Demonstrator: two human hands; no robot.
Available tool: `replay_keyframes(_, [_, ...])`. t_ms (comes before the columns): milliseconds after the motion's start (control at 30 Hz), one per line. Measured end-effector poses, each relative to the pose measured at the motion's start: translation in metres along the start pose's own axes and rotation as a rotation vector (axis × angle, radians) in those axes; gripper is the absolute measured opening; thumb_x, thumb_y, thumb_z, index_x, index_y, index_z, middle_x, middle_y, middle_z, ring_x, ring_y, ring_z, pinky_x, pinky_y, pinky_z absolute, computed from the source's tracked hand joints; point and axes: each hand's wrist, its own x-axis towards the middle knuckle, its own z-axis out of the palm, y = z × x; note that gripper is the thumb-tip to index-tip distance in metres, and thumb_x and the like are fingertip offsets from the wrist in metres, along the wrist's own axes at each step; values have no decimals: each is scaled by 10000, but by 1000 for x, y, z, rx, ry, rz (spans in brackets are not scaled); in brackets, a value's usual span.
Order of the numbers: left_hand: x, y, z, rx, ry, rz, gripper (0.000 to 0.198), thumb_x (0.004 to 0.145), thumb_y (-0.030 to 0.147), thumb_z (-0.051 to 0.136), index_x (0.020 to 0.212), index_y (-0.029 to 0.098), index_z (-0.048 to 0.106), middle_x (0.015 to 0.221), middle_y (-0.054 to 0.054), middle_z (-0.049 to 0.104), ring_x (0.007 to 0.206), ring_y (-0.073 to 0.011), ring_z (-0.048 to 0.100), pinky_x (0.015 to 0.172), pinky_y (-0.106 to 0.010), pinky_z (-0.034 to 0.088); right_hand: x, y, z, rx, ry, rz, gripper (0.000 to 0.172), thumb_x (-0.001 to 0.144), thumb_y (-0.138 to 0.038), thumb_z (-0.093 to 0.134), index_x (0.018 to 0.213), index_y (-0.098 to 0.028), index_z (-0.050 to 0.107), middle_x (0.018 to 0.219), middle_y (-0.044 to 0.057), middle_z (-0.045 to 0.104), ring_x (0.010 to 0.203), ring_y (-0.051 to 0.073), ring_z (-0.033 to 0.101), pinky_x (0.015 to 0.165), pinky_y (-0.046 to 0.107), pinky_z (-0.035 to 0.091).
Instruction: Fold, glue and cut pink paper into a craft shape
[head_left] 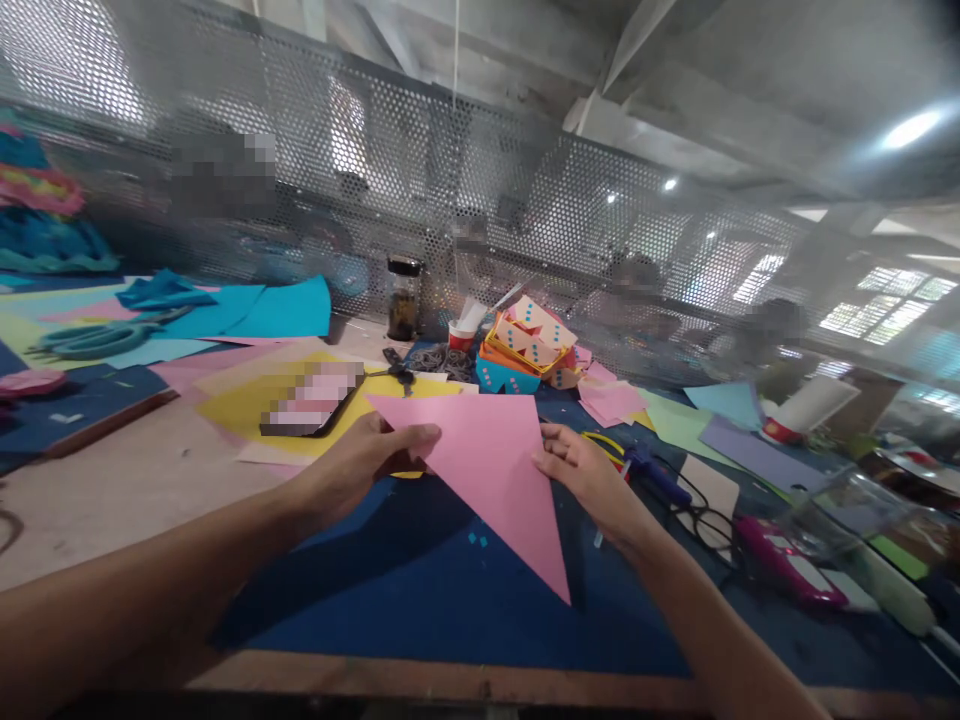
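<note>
A pink triangle of paper [487,440] is held up above the blue table mat [420,600], one point hanging toward me. My left hand [375,445] pinches its left side, with the thumb lying on top. At the right edge, my right hand [574,462] grips the same sheet between thumb and fingers. Two tiny blue paper squares [478,540] lie on the mat below the sheet. Close to my right hand are a yellow-handled tool [604,442] and a blue-handled tool with a black cord [660,475].
Yellow and pink sheets [232,400] lie under a phone [311,400] at left. Teal scissors [97,338] rest farther left. Folded paper pieces [525,345] are piled at the back, near a dark jar [403,300]. A magenta device [791,565] and a clear box [847,510] stand at right.
</note>
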Motion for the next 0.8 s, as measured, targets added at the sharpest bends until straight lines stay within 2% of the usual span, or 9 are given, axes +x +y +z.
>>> replay_keyframes(133, [-4,-2,2,4,62,9,354,772,443,897,699,171,682,668,1,660,655,-144,638,701,-268,559,-17,3,9,-420,376,-286,365,963,-409,701,1273,-234,618,1223,110,687,1127,272,645,1032,485,493])
replay_keyframes(167, [-6,-2,3,3,76,5,349,765,436,902,698,171,685,657,8,651,637,-135,628,681,-257,550,-25,1,15,-533,383,-389,311,990,-393,681,1255,-241,624,1211,104,686,1132,269,639,1025,473,490])
replay_keyframes(233, [-10,-2,5,-3,94,-11,335,749,422,914,704,169,700,652,9,653,629,-133,630,675,-254,553,-41,-5,28,-696,268,-562,237,1015,-383,675,1206,-247,636,1184,91,701,1147,268,634,1009,447,478])
replay_keyframes(333, [-18,-3,9,-31,90,-40,317,746,422,916,718,170,727,702,-8,690,666,-144,650,720,-269,586,-60,-11,48,-910,164,-699,329,1003,-434,711,1232,-216,618,1141,90,718,1076,268,637,944,434,455])
replay_keyframes(400, [-24,-5,12,-59,76,-60,317,759,427,910,686,181,723,711,-6,695,674,-144,652,754,-276,610,-65,-12,56,-983,142,-730,257,1021,-381,698,1194,-206,621,1116,76,727,1039,252,639,919,421,436])
replay_keyframes(500, [-34,-10,15,-96,66,-101,319,760,422,914,642,195,725,708,-13,717,696,-162,691,805,-292,637,-67,-10,58,-1051,150,-746,26,1057,-222,619,1074,-210,635,1022,42,737,949,217,639,899,411,408])
replay_keyframes(633, [-48,-15,6,-57,-21,-214,339,783,526,876,896,211,825,891,-80,819,777,-234,765,816,-356,660,-77,-3,51,-1100,233,-780,114,1052,-133,582,1008,-210,653,938,31,744,873,199,641,893,419,395])
replay_keyframes(733, [-64,-19,-11,228,-38,-199,402,826,631,792,927,243,814,951,-84,834,721,-240,760,712,-362,644,-92,5,46,-1109,217,-749,165,1025,-76,586,1031,-218,669,963,31,749,894,197,659,913,427,391])
replay_keyframes(800, [-78,-22,-19,494,30,-23,394,804,645,782,832,253,794,809,-57,812,611,-228,717,609,-346,592,-102,10,45,-1098,158,-685,175,1033,-76,579,1041,-224,673,984,30,747,915,198,663,922,427,390])
